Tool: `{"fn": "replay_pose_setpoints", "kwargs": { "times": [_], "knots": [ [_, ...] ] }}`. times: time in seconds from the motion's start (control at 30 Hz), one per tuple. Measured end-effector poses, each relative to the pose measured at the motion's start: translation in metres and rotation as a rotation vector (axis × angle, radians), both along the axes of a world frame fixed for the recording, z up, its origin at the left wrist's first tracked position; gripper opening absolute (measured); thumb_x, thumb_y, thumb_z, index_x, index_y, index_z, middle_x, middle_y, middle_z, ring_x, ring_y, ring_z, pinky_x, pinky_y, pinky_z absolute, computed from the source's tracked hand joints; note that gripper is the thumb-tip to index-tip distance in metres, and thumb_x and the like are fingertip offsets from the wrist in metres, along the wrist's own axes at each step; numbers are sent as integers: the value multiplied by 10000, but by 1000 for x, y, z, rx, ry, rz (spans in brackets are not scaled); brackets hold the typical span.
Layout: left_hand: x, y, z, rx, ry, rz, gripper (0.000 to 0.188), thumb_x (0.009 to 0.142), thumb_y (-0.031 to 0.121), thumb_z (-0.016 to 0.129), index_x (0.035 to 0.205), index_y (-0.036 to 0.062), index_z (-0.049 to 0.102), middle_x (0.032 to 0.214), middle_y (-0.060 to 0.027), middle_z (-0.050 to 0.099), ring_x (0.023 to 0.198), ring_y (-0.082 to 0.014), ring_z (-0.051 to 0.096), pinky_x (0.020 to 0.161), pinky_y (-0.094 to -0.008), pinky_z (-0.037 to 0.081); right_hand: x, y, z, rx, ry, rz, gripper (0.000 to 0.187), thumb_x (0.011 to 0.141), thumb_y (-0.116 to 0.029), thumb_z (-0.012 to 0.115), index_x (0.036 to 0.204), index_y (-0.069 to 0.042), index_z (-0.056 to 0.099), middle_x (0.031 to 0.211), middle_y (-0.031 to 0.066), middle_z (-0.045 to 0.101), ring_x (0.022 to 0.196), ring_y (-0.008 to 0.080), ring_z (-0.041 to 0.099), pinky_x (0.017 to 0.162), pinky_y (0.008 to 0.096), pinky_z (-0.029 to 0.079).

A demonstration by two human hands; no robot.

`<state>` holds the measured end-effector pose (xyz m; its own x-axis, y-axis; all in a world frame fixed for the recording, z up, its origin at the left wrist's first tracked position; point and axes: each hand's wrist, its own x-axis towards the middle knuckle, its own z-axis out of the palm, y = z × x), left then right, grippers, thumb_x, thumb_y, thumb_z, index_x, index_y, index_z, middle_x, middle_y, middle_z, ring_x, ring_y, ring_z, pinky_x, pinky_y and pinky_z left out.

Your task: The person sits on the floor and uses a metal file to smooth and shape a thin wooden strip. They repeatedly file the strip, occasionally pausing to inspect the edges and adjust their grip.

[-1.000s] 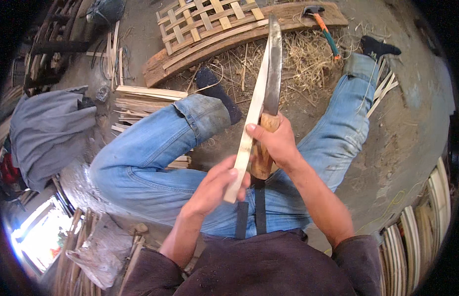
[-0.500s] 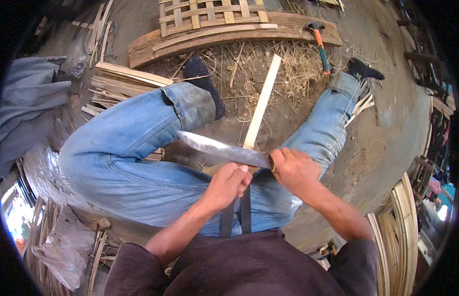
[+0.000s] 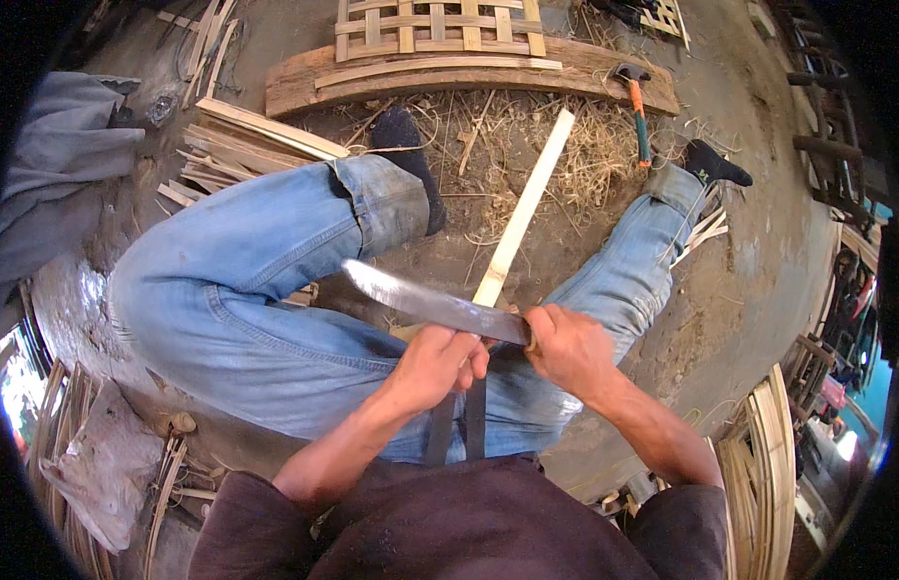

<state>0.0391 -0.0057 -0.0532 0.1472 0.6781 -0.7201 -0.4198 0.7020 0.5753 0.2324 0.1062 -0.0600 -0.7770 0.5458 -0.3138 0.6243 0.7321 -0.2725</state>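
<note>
My right hand (image 3: 568, 350) is closed round the handle of a machete (image 3: 440, 307). Its broad steel blade points left across my lap, the tip near my bent left knee. My left hand (image 3: 433, 367) is closed just under the blade, gripping the near end of a pale bamboo strip (image 3: 527, 215). The strip runs away from me, past the blade and over the ground between my legs. The blade lies across it close to my left fingers, and hides part of the strip's near end. Whether the edge bites into the strip I cannot tell.
Beyond my feet lies a wooden plank (image 3: 304, 89) bearing a woven bamboo lattice (image 3: 440, 29) and a hammer (image 3: 638, 114). Shavings (image 3: 594, 159) cover the ground before it. Split strips (image 3: 242, 140) are piled at left; longer slats (image 3: 763, 474) stand at lower right.
My right hand and the machete handle have come slightly nearer my body, so the blade slants more. The strip leans a little further right. The whole view has shifted slightly.
</note>
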Motion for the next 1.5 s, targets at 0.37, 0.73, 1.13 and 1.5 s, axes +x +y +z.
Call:
{"fn": "replay_pose_setpoints", "kwargs": {
  "times": [0.37, 0.73, 1.13, 1.5],
  "knots": [
    [19, 6, -5, -57, 38, -17, 334, 1015, 273, 364, 917, 17, 555, 659, -25, 571, 511, -92, 514, 496, -250, 424, 6, 2, 9, -106, -33, 0, 259, 715, -100, 694, 917, -48, 541, 786, 146, 625, 667, 348, 644, 572, 446, 515],
    [23, 11, -4, -67, 24, 15, 332, 990, 270, 396, 847, 20, 560, 621, -30, 559, 486, -95, 503, 455, -259, 403, 32, 27, -10, 23, -46, 23, 198, 706, -117, 667, 859, -52, 560, 721, 139, 606, 642, 331, 637, 563, 435, 508],
    [20, -1, 13, -97, 97, -21, 326, 992, 256, 398, 835, 20, 557, 626, -43, 572, 495, -113, 535, 477, -271, 430, 46, 10, 25, -133, -132, -47, 170, 745, -77, 611, 885, -26, 530, 734, 163, 615, 677, 370, 645, 589, 471, 513],
    [30, -7, 9, 47, 357, -94, 294, 999, 200, 410, 844, 5, 565, 586, -57, 581, 453, -125, 551, 462, -293, 452, 31, -4, 30, -160, -146, -18, 115, 818, -131, 553, 872, -35, 520, 762, 163, 612, 668, 381, 648, 579, 470, 528]
  ]
}}
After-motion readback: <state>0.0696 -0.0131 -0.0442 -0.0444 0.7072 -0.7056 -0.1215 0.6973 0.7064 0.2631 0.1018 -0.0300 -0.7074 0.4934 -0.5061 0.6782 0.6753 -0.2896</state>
